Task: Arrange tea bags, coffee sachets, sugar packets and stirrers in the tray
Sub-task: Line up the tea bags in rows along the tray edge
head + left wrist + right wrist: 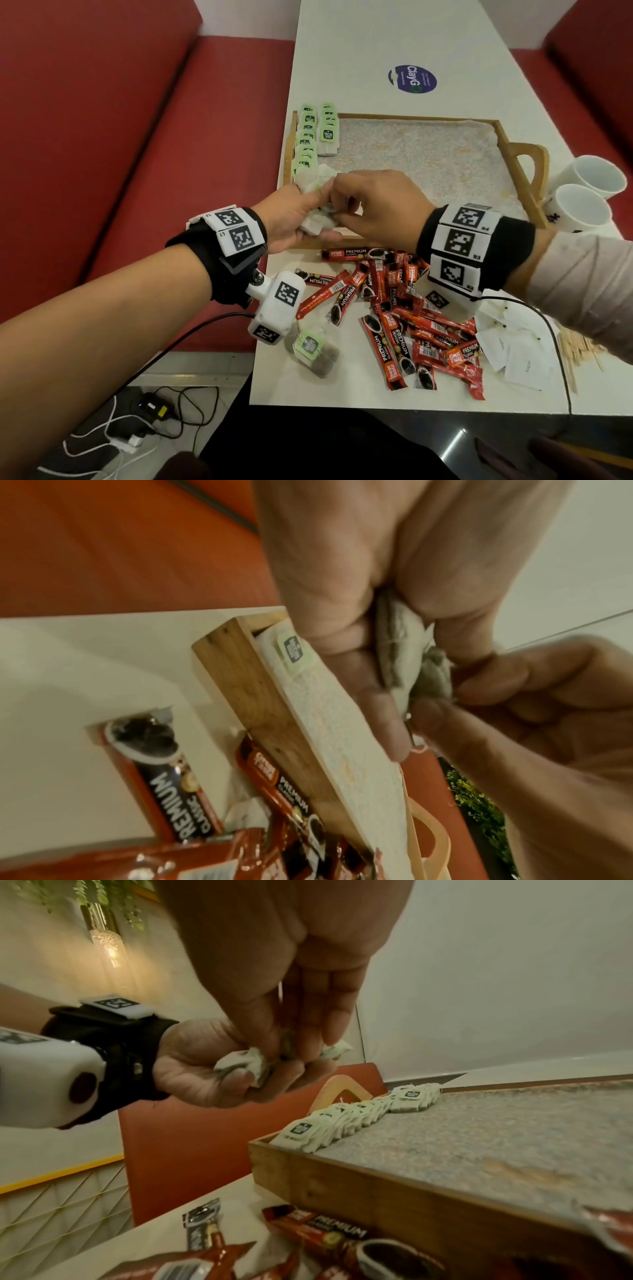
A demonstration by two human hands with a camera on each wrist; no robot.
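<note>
My left hand [291, 219] is curled around a small bunch of tea bags [313, 192], holding them over the near left corner of the wooden tray [513, 144]. My right hand [373, 205] meets it from the right, thumb and fingertips [329, 1031] pinching one bag out of that bunch. The left wrist view shows crumpled white bag paper [404, 647] squeezed between my left fingers, with my right fingers touching its lower end.

Inside the tray, two rows of tea bags with green tags [313, 137] stand along the left wall, overlapping like tiles; the longer row runs toward the near corner, the shorter one sits just beside it at the far end. The rest of the speckled tray liner [428, 154] is bare.

On the white table [376, 41] in front of the tray lies a loose heap of red coffee sachets [404, 315]. One more tea bag [313, 349] lies alone at the heap's left. White sugar packets [513, 349] sit to the right of the heap, with wooden stirrers [579, 346] beside them near the table edge. Two white cups [582, 192] lie on their sides past the tray's right handle.
</note>
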